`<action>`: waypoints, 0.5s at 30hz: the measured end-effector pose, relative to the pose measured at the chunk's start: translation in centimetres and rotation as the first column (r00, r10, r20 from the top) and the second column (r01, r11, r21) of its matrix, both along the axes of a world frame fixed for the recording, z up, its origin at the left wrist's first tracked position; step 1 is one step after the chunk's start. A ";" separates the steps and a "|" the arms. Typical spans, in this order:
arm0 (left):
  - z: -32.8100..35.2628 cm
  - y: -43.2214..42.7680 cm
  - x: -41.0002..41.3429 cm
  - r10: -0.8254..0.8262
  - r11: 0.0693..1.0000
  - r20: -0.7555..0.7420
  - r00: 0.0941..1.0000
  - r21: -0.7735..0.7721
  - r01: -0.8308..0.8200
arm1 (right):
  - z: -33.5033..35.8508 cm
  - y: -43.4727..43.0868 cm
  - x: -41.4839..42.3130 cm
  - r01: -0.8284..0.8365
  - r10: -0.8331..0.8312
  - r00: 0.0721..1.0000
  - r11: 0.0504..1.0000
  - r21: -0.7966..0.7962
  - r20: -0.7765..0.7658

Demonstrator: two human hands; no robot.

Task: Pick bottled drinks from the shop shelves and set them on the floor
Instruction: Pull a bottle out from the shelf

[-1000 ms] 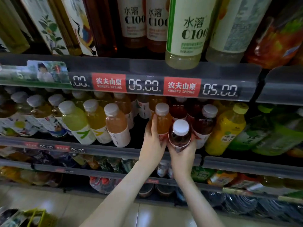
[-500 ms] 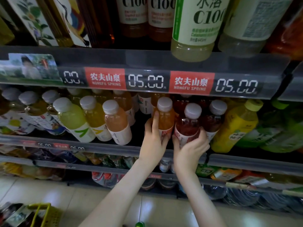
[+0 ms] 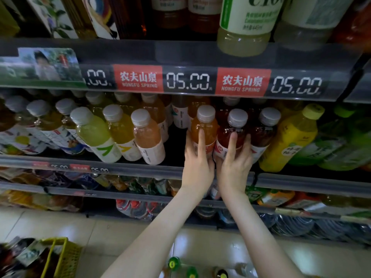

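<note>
Left hand: our left hand [image 3: 197, 165] is curling round the orange bottle [image 3: 204, 127], with the thumb on its left side and the index finger lying straight up its front.
Right hand: our right hand [image 3: 233, 167] is gripping the red bottle [image 3: 230, 135] low on its label, fingers spreading up the front and round the right side.
Bottles: both are standing tilted on the middle shelf [image 3: 140, 167], touching each other at the front of their rows.
Shelf: it is carrying rows of white-capped drinks, with a pale green bottle [image 3: 94, 133] off to the left and a yellow bottle [image 3: 291, 137] to the right. A dark gap is showing just left of the orange bottle.
Price strip: the price strip [image 3: 188, 81] above is showing red Nongfu Spring tags and 05.00.
Upper shelf: a large C100 bottle [image 3: 244, 27] is overhanging the rail.
Lower shelves: more drinks are lying in shadow.
Floor: the pale tiled floor [image 3: 112, 227] is reflecting light. A few floor bottles [image 3: 173, 263] are standing between our forearms, and a yellow basket [image 3: 64, 255] is sitting at lower left.
</note>
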State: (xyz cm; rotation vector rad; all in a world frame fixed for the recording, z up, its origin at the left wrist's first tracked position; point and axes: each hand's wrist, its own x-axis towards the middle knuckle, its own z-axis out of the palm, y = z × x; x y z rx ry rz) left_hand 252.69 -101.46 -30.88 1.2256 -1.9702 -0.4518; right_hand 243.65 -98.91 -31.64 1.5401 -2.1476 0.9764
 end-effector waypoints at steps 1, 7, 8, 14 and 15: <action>0.1 0.5 -0.1 0.002 1.000 0.013 1.000 -0.003 -0.002 | 0.4 0.5 -0.1 -0.018 0.018 1.000 1.000 0.012 0.023; 2.4 5.6 -2.2 -0.013 0.999 0.001 1.000 0.036 0.013 | 3.3 5.3 -2.6 -0.134 0.125 0.987 0.987 0.088 0.098; 2.9 6.6 -2.8 -0.047 0.998 0.001 0.999 0.032 0.047 | 3.9 6.3 -3.4 -0.132 0.120 0.984 0.988 0.084 0.134; 7.2 12.4 -9.2 -0.233 0.972 0.048 0.971 0.004 0.233 | 8.0 14.1 -10.8 -0.144 0.131 0.965 0.989 0.042 0.227; 8.0 13.6 -10.6 -0.250 0.968 0.047 0.967 0.001 0.251 | 8.6 15.7 -12.3 -0.141 0.129 0.964 0.989 0.040 0.233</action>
